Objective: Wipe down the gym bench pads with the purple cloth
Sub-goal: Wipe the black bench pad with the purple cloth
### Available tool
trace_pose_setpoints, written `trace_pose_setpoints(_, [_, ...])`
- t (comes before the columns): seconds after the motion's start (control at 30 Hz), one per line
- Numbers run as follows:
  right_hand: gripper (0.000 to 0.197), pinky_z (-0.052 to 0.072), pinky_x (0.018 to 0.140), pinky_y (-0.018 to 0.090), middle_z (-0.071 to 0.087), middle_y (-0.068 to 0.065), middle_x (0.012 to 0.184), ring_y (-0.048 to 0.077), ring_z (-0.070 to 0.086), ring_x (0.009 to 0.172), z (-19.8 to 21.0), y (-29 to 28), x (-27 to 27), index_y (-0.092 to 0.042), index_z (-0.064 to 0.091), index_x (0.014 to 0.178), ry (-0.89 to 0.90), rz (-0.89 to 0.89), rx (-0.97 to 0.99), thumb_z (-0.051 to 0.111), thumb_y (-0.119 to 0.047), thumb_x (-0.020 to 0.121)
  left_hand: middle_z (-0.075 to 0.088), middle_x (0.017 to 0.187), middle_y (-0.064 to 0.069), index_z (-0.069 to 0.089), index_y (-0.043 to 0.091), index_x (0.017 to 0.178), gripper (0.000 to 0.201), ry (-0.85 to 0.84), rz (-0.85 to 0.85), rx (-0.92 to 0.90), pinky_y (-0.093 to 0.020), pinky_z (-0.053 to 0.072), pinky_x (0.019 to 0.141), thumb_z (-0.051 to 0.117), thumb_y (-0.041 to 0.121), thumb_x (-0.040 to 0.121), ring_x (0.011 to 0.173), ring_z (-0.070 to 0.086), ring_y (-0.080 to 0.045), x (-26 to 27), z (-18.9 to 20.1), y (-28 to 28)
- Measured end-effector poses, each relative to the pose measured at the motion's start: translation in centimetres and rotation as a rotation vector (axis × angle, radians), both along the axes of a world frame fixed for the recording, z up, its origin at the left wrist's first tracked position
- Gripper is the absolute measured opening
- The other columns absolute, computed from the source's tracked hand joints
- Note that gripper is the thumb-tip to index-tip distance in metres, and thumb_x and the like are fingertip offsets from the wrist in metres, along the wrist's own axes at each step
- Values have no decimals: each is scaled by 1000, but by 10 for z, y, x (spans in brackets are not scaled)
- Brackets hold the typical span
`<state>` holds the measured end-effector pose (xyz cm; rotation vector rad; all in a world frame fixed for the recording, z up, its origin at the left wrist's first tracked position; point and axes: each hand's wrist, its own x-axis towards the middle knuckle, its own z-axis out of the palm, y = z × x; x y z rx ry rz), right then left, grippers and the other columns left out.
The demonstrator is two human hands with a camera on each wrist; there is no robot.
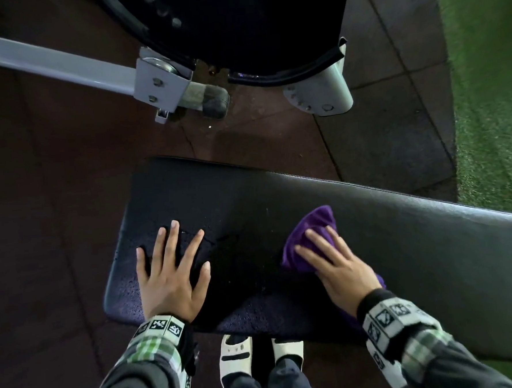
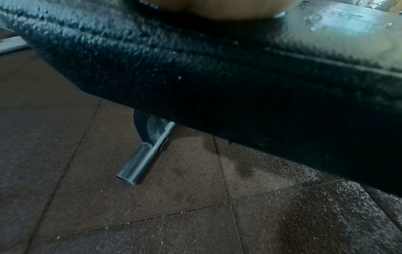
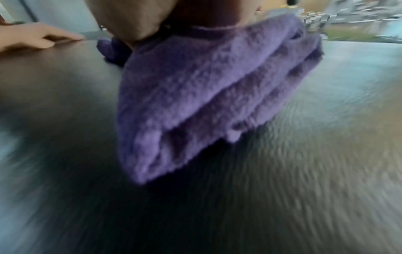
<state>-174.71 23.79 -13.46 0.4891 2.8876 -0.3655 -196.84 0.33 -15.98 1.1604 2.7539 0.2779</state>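
Note:
A long black bench pad (image 1: 248,194) runs from lower left to the right edge of the head view, with small wet droplets on its left end. My left hand (image 1: 172,265) lies flat on that left end, fingers spread and straight. My right hand (image 1: 327,255) presses the bunched purple cloth (image 1: 313,223) onto the pad's middle, fingers laid over it. In the right wrist view the purple cloth (image 3: 206,89) fills the centre on the blurred bench pad (image 3: 304,171). The left wrist view shows the bench pad's side wall (image 2: 195,72) from below.
A second black pad (image 1: 238,24) on a grey metal frame (image 1: 61,67) stands beyond the bench. A steel foot tube (image 2: 141,161) rests on the brown rubber floor tiles (image 2: 152,214). Green turf (image 1: 491,89) lies to the right. My white shoes (image 1: 238,360) stand under the near edge.

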Motion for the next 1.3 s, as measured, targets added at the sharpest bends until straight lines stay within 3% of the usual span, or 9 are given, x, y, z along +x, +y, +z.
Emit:
trace_pose_setpoints(0.1, [53, 38, 104, 47, 31, 3, 150, 39, 25, 137, -2, 18, -27, -33, 31, 140, -44, -185, -59, 36, -30, 87, 27, 161, -5, 47, 32, 144, 56, 5, 7, -3, -56, 9, 119, 39, 50, 91, 148, 26, -27, 0, -1, 0])
trace_pose_setpoints(0.2, [54, 31, 109, 49, 27, 4, 152, 43, 23, 136, -4, 11, -67, -30, 32, 141, -41, -232, -64, 33, -31, 87, 28, 161, -5, 48, 32, 144, 56, 5, 16, -6, -56, 9, 119, 39, 50, 91, 148, 26, -27, 1, -1, 1])
trace_pose_setpoints(0.3, [54, 30, 109, 51, 35, 7, 148, 45, 28, 134, -1, -15, -82, -26, 42, 138, 41, -101, -21, 40, -27, 84, 28, 161, -6, 48, 32, 144, 57, 7, 11, -9, -56, 8, 119, 39, 50, 91, 148, 27, -27, 1, -1, 1])
trace_pose_setpoints(0.43, [59, 35, 106, 45, 35, 1, 148, 38, 30, 136, -1, -30, -43, -33, 39, 139, 28, 153, -21, 46, -22, 81, 27, 161, -5, 49, 32, 144, 56, 7, 12, -7, -56, 9, 119, 39, 50, 91, 148, 27, -27, 1, -1, 0])
trace_pose_setpoints(0.63, [52, 46, 96, 46, 30, 1, 151, 37, 22, 139, 8, -11, -3, -31, 38, 141, -58, -33, -84, 42, -33, 89, 27, 161, -5, 47, 33, 145, 56, 10, -1, 8, -58, 12, 119, 39, 49, 92, 148, 27, -27, 0, 0, 0])
trace_pose_setpoints(0.9, [52, 34, 108, 48, 30, 0, 151, 39, 25, 137, -5, -31, -107, -34, 38, 139, 47, 163, -75, 41, -33, 88, 26, 162, -5, 47, 34, 144, 58, -9, 2, -34, -56, 9, 119, 41, 50, 89, 148, 25, -26, -1, -1, 0])
trace_pose_setpoints(1.07, [53, 27, 110, 48, 30, 1, 151, 40, 25, 137, -10, 10, -164, -34, 34, 141, -51, 84, -55, 29, -38, 89, 26, 162, -4, 46, 35, 144, 57, -13, -3, -12, -55, 11, 120, 41, 50, 90, 148, 25, -25, -1, 1, -1])
trace_pose_setpoints(1.17, [56, 17, 116, 47, 22, 3, 153, 40, 13, 140, -15, 44, -157, -32, 26, 145, -99, -140, -103, 17, -45, 91, 26, 162, -3, 48, 35, 144, 56, -18, -5, -11, -56, 12, 120, 42, 50, 90, 148, 26, -25, -1, 1, -1])
trace_pose_setpoints(1.3, [51, 32, 108, 51, 26, 6, 152, 42, 13, 139, -7, 52, -114, -24, 28, 145, -38, -279, -97, 30, -37, 96, 25, 162, -4, 47, 35, 144, 57, -28, -10, -19, -56, 13, 119, 41, 51, 89, 148, 26, -25, -2, 1, -1])
